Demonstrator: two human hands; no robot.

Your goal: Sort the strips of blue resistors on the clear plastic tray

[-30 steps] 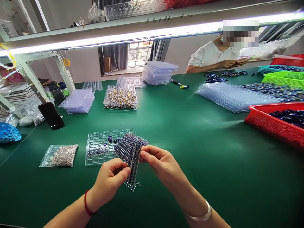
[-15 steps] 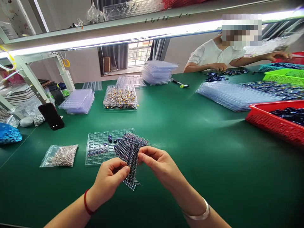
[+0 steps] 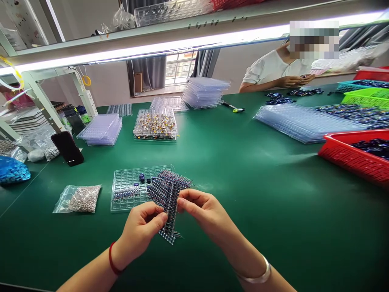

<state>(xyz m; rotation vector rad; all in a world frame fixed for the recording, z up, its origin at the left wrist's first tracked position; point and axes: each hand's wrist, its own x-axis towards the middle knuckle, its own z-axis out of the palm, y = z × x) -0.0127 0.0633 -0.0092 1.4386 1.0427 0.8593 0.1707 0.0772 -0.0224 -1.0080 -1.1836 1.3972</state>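
"What's gripped?"
"From afar, I see the left hand (image 3: 140, 228) and right hand (image 3: 208, 211) pinching dark beaded strips (image 3: 170, 190), overlapping, in my view, the right side of the clear compartment tray (image 3: 123, 177)."

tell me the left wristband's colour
The wristband is red, seen best in the head view.

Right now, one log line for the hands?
left hand: pinching dark strips | right hand: at strips' right edge | clear tray: partly behind strips | clear bag: left of tray
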